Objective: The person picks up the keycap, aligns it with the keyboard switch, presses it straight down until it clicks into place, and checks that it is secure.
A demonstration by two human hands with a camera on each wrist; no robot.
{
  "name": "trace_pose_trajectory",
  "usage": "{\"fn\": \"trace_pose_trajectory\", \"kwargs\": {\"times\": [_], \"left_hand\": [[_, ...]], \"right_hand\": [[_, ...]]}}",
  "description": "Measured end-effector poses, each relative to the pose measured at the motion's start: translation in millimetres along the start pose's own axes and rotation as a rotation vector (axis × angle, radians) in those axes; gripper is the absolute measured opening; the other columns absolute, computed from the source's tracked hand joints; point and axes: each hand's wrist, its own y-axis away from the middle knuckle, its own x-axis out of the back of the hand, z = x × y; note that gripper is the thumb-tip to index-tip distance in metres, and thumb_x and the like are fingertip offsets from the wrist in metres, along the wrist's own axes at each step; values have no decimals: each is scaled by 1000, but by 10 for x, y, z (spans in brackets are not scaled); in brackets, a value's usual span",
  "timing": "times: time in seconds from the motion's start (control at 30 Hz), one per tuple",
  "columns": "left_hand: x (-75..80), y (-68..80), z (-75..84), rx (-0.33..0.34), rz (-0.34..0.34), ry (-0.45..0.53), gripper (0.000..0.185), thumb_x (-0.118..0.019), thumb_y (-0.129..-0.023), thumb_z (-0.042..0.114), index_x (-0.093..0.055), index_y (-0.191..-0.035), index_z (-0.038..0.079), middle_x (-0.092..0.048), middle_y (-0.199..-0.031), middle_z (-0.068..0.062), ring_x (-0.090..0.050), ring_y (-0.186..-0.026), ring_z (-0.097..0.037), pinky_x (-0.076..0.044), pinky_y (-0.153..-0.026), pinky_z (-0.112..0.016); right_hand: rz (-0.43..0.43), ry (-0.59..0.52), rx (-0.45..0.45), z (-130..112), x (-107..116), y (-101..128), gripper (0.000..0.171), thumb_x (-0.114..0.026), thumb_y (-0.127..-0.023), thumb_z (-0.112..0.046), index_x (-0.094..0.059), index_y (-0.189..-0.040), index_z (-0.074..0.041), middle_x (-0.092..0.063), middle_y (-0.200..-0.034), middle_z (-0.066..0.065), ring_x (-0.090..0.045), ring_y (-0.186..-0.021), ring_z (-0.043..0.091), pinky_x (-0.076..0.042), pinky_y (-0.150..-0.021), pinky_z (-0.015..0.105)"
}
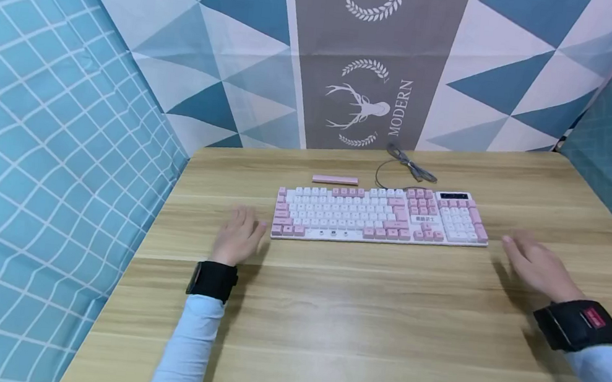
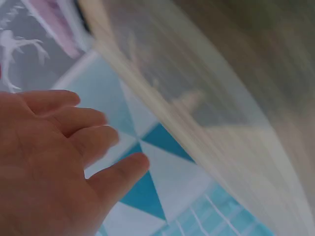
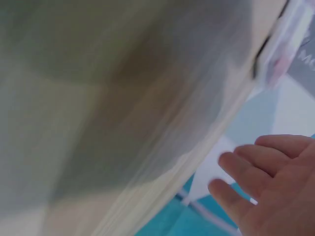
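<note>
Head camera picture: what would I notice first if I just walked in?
The pink and white keyboard in the middle of the wooden table, its cable curling behind it. A small pink bar lies just beyond it. The left hand and right hand rest open on either side.

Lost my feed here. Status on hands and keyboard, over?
Left hand open, right hand open, both off the keyboard. Pink bar loose behind it. Nothing between.
</note>
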Motion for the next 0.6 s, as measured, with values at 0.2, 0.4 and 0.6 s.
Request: {"fn": "trace_pose_trajectory", "kwargs": {"times": [0.2,0.4,0.6], "left_hand": [[-56,-60,239,-56,-49,87,67,-32,-98,41,-18,-146,-4,-26,-150,-24,-26,-139,-37,-24,-112,-48],[-115,-110,350,-60,-46,176,68,-35,-97,41,-18,-146,-4,-36,-144,-24,-39,-132,-38,-32,-108,-47],[-138,-135,407,-20,-33,219,68,-34,-98,41,-19,-145,-6,-34,-145,-26,-36,-133,-39,-28,-110,-47]], "right_hand": [[-79,-110,55,-294,-57,-141,70,-19,-101,-42,-18,-140,16,-22,-139,42,-22,-128,58,-21,-102,64],[-116,-212,44,-362,-77,-216,71,-17,-101,-43,-11,-141,16,-14,-142,42,-13,-131,58,-14,-105,65],[-135,-345,20,-324,-66,-231,71,-15,-101,-42,-6,-140,16,-6,-144,40,-5,-133,58,-8,-106,65]]}}
